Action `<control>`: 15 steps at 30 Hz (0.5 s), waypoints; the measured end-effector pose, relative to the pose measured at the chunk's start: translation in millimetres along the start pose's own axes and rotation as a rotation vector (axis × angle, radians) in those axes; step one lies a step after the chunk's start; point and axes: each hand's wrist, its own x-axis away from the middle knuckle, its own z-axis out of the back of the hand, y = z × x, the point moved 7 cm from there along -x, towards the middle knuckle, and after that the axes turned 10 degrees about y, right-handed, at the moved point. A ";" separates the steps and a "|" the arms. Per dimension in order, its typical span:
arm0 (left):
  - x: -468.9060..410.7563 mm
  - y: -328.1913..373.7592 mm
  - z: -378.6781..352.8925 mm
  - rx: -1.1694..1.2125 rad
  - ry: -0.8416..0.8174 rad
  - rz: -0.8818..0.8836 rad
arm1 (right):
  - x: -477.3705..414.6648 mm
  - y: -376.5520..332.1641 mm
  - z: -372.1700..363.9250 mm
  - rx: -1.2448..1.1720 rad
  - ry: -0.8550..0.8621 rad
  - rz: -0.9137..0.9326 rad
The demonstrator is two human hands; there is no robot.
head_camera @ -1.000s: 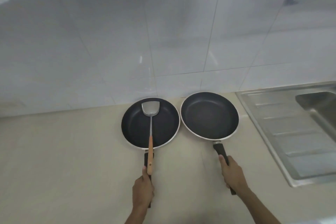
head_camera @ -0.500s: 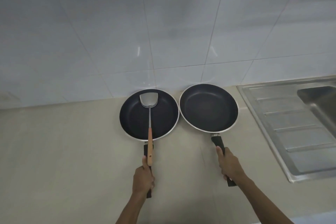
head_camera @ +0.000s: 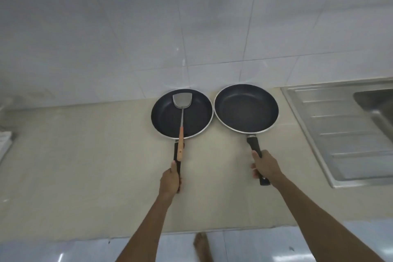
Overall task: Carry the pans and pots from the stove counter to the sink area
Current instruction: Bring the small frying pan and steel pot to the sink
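Left pan (head_camera: 181,116): dark non-stick, pale rim; sits on tabletop (head_camera: 85,155) close to the tiled wall (head_camera: 191,27), handle pointing back toward the person.
Spatula (head_camera: 181,119): metal blade lying inside left pan, wooden grip out over the rim and along the pan's handle. Prob. left in so it goes along w/ the pan in one trip.
Left hand (head_camera: 170,181): fingers wrapped round the far end of left pan's black handle, thumb along the top. Spatula grip ends just beyond the thumb; not clamped, as far as can be seen.
Right pan (head_camera: 246,108): same type, empty; rim just beside left pan's rim, touching or not – can't tell. Nearer the sink.
Right hand (head_camera: 265,167): curled tight round right pan's handle, mid to rear; handle's butt end sticks out below the wrist.
Sink unit (head_camera: 340,134): steel drainboard to the right, basin at far right edge. Near right pan, well apart from left pan.
Grip logic: one pan per hand, held by the long handles, so both can travel together.
Contact: whether the pans rest on the tabletop or are just lifted – can't tell.
Status (est.): pans near the sink, not on the drainboard yet.
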 end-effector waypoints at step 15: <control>282.3 -16.5 -146.4 -0.779 -0.098 -1.060 | 186.4 175.0 150.1 0.698 0.125 0.745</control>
